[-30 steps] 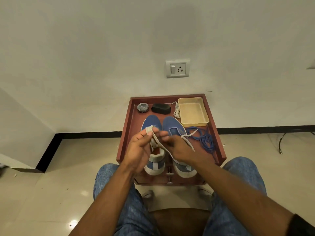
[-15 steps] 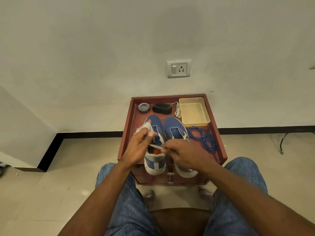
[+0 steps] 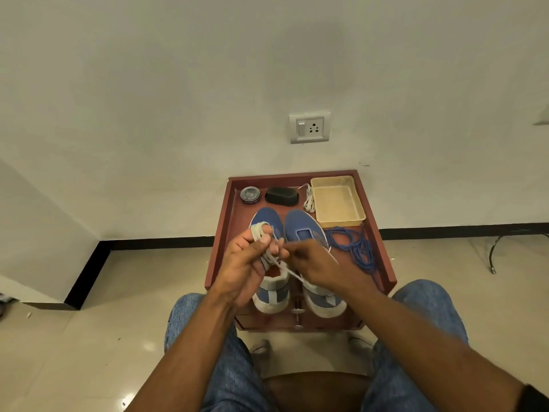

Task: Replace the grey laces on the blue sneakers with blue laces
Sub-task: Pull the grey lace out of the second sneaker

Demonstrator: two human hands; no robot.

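Over the red-brown wooden tray table point(image 3: 221, 233) I see my left hand point(image 3: 242, 267) curled around a flat grey woven lace point(image 3: 269, 257), coils of it looped over the fingers, while my right hand point(image 3: 315, 263) pinches the same lace's free strand close beside it, the two hands nearly touching. Under them, on that table, stand the two blue canvas sneakers point(image 3: 300, 227) with pale soles, toes toward the wall. The thin blue laces point(image 3: 353, 245) lie in a loose tangle on its right side, below a shallow rectangular beige plastic tray point(image 3: 337, 200); a round tin point(image 3: 250, 194), a black oval brush point(image 3: 281, 195) and a small bundled pale lace point(image 3: 309, 200) line its far edge.
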